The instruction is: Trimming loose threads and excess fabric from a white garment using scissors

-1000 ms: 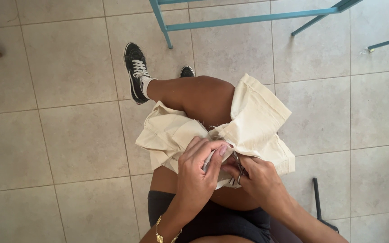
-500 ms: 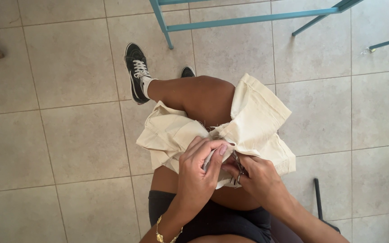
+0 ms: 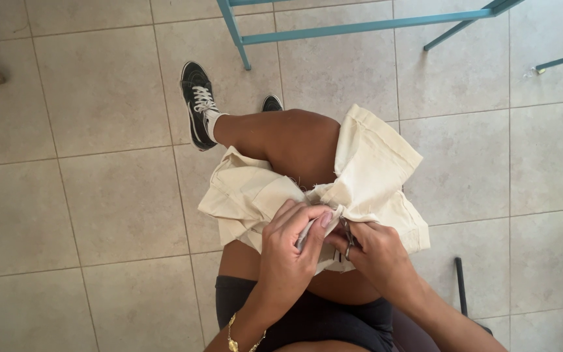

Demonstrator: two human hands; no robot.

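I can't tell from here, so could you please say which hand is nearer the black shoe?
Left. The left hand is below the shoe; the right hand is farther right.

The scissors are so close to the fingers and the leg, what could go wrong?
The small scissors in the right hand sit right beside the left hand's fingers pinching the cream cloth, so they might nick a fingertip. The cloth rests on a bare leg; a slip could poke skin.

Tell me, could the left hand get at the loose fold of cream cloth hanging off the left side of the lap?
Probably yes. The left hand already pinches the cream cloth beside the right hand, and the hanging fold lies just past its fingers, with nothing between them. It would have to let go first.
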